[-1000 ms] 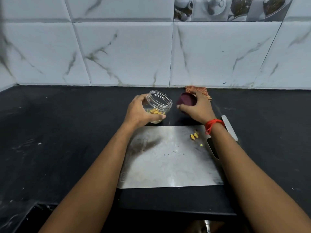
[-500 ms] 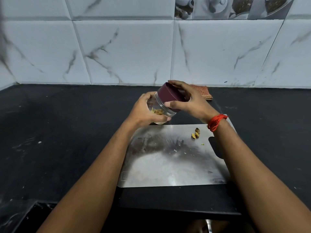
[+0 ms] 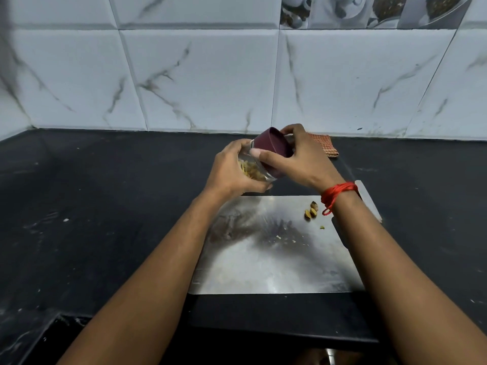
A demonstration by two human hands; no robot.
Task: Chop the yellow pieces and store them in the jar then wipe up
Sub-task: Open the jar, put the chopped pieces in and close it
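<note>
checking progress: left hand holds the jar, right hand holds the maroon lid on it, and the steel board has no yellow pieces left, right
Not quite: in the head view a few yellow pieces lie on the steel board near the right wrist. The rest holds: the left hand grips the jar and the right hand holds the maroon lid on it.

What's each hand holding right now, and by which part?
The left hand grips the clear jar round its body; the right hand grips the maroon lid by its side wall, over the jar's mouth.
</note>
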